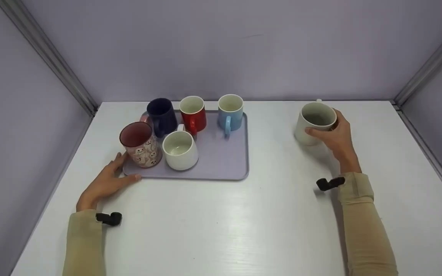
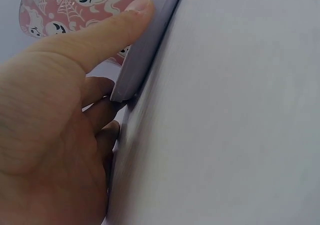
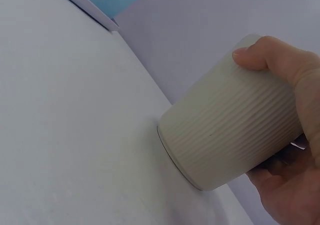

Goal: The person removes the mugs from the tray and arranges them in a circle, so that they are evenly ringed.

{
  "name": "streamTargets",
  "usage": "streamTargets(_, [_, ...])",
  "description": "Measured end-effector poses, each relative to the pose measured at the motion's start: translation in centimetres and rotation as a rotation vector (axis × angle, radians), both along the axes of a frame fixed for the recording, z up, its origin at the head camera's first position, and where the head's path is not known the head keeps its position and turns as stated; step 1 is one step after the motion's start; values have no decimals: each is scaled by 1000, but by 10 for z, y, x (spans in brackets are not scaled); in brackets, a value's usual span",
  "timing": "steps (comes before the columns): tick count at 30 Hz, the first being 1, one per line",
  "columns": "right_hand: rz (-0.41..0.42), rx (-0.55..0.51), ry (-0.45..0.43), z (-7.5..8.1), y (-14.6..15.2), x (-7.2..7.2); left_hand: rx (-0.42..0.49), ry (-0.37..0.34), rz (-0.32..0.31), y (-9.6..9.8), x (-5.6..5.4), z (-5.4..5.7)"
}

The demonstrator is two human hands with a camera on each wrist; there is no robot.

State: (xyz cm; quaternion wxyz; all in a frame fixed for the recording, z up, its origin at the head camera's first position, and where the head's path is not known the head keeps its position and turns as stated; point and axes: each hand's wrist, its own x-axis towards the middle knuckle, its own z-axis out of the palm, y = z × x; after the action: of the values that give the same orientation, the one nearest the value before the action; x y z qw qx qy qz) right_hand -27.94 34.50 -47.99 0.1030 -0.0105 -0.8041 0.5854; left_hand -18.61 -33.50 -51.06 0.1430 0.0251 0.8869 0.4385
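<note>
My right hand (image 1: 336, 136) grips a ribbed off-white mug (image 1: 306, 134) near its rim, thumb on the near side. Its handle points to the back, and in the right wrist view the ribbed wall (image 3: 225, 125) leans over the table. At the left, my left hand (image 1: 108, 180) holds the front left corner of a lavender tray (image 1: 221, 161). The left wrist view has the thumb (image 2: 107, 37) over the tray's rim and the fingers curled at its corner. Just beside that hand stands a pink mug with ghost drawings (image 1: 144, 151).
On the tray also stand a white mug (image 1: 181, 155), a dark blue mug (image 1: 163, 120), a red mug (image 1: 196, 119) and a light blue mug (image 1: 231, 119). Grey-lilac walls (image 1: 244, 50) close off the back and sides of the white table (image 1: 213, 226).
</note>
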Motion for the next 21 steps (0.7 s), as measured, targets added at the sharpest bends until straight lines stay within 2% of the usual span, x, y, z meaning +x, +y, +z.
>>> streamTargets(6, [-13, 19, -28, 0, -1, 2, -15, -6, 9, -2, 0, 2])
streamTargets(13, [18, 18, -49, 4, 5, 3, -19, -4, 11, 0, -2, 1])
streamTargets(17, [29, 0, -9, 21, 6, 7, -23, 0, 7, 1, -2, 1])
streamTargets(21, [18, 51, 128, 47, -9, 14, -27, 2, 6, 0, -1, 1])
